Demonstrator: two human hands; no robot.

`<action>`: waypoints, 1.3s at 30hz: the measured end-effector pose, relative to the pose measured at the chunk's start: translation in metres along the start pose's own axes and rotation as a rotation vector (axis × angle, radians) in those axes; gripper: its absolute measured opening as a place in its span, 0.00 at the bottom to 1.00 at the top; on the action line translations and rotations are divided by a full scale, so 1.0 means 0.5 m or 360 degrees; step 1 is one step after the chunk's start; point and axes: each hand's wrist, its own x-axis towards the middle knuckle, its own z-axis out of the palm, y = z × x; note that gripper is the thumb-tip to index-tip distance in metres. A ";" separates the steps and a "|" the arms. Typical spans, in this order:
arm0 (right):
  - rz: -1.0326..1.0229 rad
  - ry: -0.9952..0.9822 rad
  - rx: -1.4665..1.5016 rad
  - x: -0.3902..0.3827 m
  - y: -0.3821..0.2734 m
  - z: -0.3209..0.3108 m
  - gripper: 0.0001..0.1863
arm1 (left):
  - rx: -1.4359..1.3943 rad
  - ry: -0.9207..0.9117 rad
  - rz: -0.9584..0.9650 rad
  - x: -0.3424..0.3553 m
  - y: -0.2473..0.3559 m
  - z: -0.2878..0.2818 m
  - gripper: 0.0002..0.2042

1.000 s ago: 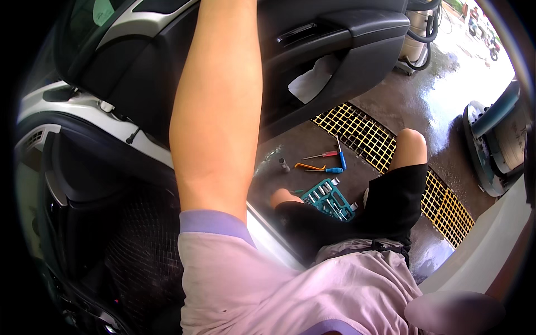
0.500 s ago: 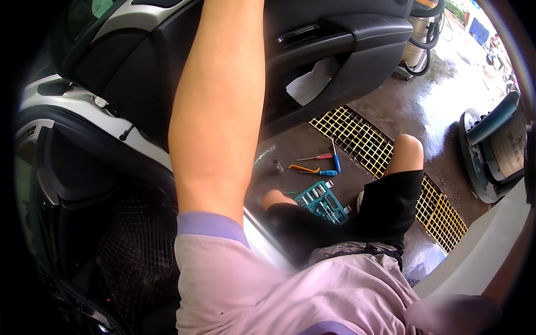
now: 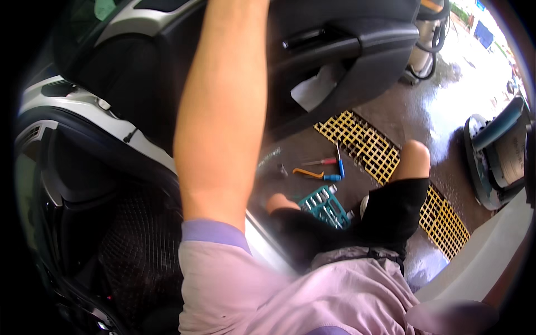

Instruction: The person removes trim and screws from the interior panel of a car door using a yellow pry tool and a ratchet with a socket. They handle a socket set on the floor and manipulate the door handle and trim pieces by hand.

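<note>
My left arm (image 3: 223, 123) reaches straight up past the top edge, in front of the open car door (image 3: 368, 64). Its hand lies beyond the picture, so whatever it touches is hidden. My right hand is out of sight too; only a blurred sleeve edge (image 3: 452, 317) shows at the lower right. On the floor by my legs lies a teal socket set case (image 3: 335, 211) with several metal pieces in it. Beyond it are a red-handled screwdriver (image 3: 327, 162), a blue-handled tool (image 3: 341, 169), an orange bent tool with a blue handle (image 3: 331, 177) and a small dark cylinder (image 3: 283, 170).
White paper (image 3: 312, 92) sits in the door pocket. At left is the car's dark interior with a quilted floor mat (image 3: 137, 240). A yellow floor grate (image 3: 363, 145) crosses the wet floor. A vacuum-like machine (image 3: 427, 47) and a round-based machine (image 3: 494, 162) stand at right.
The whole view has shifted slightly, so the door, floor tools and grate appear a little lower and farther right. My left arm stays raised; the tools keep their places on the floor.
</note>
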 end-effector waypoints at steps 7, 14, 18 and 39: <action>-0.0178 -0.0053 -0.0387 -0.021 0.023 0.005 0.19 | -0.0004 0.0394 0.0299 -0.094 -0.078 0.047 0.07; -0.0182 0.0239 -0.0813 -0.019 0.058 0.093 0.06 | -0.0285 0.0408 0.0296 -0.118 -0.097 0.103 0.10; 0.0510 0.0125 0.1083 -0.023 0.054 0.140 0.04 | -0.0272 0.0593 0.0273 -0.133 -0.089 0.103 0.08; 0.0859 -0.0173 0.1356 -0.021 0.055 0.095 0.12 | -0.0469 0.0417 0.0309 -0.149 -0.102 0.130 0.07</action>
